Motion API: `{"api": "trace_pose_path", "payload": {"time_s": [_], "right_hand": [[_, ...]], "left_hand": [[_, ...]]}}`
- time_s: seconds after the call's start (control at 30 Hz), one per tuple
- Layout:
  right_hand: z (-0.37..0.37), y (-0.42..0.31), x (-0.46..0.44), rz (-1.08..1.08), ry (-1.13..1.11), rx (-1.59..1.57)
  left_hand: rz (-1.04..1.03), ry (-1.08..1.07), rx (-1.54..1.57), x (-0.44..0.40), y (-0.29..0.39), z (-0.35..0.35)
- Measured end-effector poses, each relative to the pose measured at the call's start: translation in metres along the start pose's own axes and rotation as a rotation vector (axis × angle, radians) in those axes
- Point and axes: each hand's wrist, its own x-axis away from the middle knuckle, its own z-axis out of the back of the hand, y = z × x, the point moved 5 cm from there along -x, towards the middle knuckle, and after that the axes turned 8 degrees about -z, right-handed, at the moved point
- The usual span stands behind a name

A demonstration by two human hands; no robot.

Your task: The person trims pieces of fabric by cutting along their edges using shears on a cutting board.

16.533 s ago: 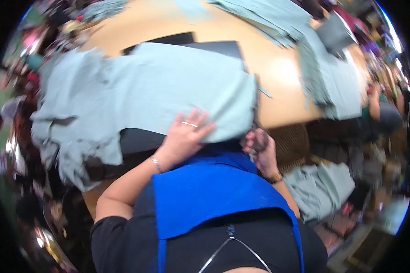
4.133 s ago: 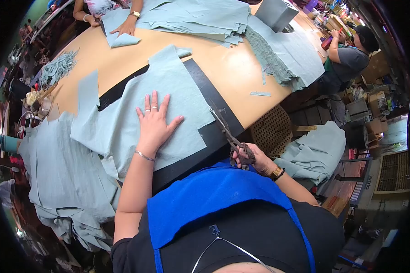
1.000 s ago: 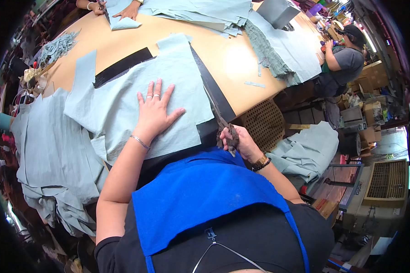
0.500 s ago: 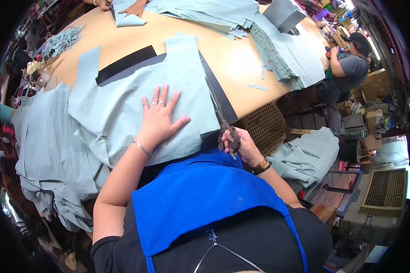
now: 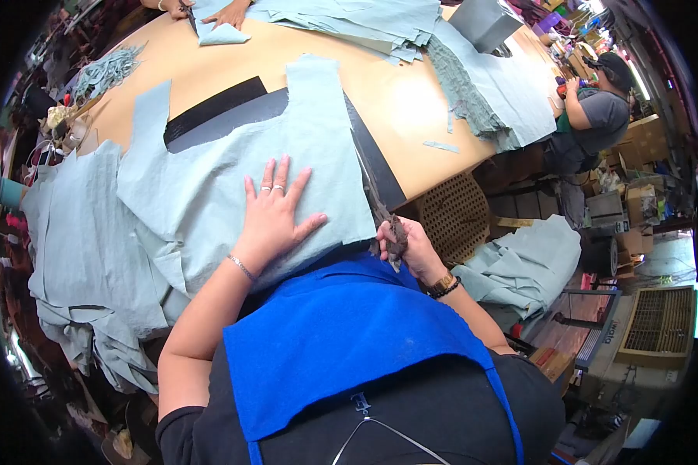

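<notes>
My left hand (image 5: 275, 213) lies flat with fingers spread on a pale blue-green fabric piece (image 5: 326, 147), which has a wide notch in its far edge. In my right hand (image 5: 421, 254) is a pair of scissors (image 5: 396, 242), their handles wrapped in dark, worn cloth. The blades point away from me along the fabric's right edge; how far apart they are, I cannot tell. Under the fabric lies a dark sheet (image 5: 378, 159), showing at the right and through the notch, where a black strip (image 5: 217, 108) also shows.
More fabric (image 5: 77, 225) drapes off the table (image 5: 399, 101) at left. Stacked sheets (image 5: 349, 23) and a grey block (image 5: 485, 25) lie at the far side. Another person's hand (image 5: 229, 14) works there. A woven seat (image 5: 454, 217), folded cloth (image 5: 523, 260) and another person (image 5: 597, 116) are at right.
My left hand has slid slightly toward me and right, and the fabric has shifted with it. Its near right corner now covers more of the dark sheet. My right hand has barely moved.
</notes>
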Motion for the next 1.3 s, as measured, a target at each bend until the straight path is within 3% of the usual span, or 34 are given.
{"api": "trace_pose_path", "payload": {"time_s": [0.7,0.8,1.0,1.3], "right_hand": [[-0.002,0.001,-0.006,0.016,-0.014,-0.088],[0.001,0.007,-0.005,0.064,-0.030,-0.050],[-0.010,-0.002,0.001,0.054,0.045,-0.032],[-0.007,-0.005,-0.006,0.003,0.076,-0.039]], "left_hand": [[-0.002,-0.092,0.086,0.026,0.023,0.003],[0.041,-0.143,0.066,0.008,0.019,0.007],[-0.069,0.059,-0.001,-0.087,-0.022,-0.007],[-0.061,-0.003,0.004,-0.080,-0.012,-0.014]]}}
